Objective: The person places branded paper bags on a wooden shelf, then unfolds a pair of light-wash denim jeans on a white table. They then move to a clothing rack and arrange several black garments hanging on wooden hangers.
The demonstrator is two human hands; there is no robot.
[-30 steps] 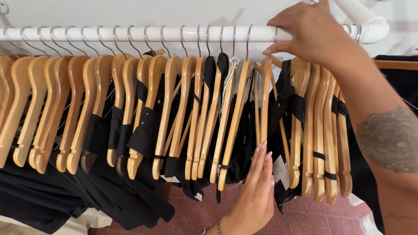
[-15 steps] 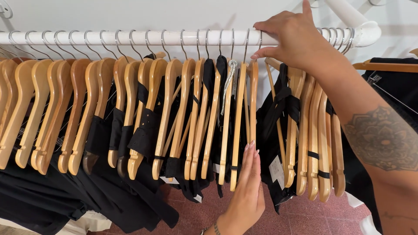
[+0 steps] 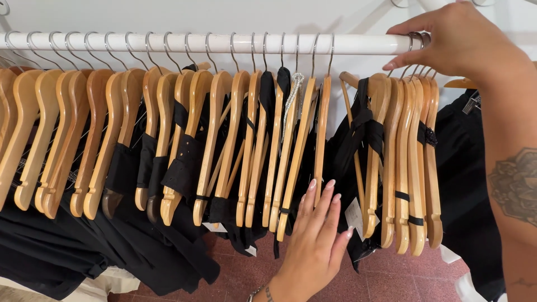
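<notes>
white rail [image 3: 224, 43], tan wooden hangers [image 3: 215, 140], black garments [image 3: 134, 246]

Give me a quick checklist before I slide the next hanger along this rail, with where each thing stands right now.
1. Right hand on the hooks at the white rail: ok.
2. Left hand against the black clothes under the gap: ok.
3. Gap open between the left hangers and the right group: ok.
4. Hooks seated on the rail: ok where visible; under the right hand, cannot tell.
5. Paper tag free of the hangers: cannot tell.
</notes>
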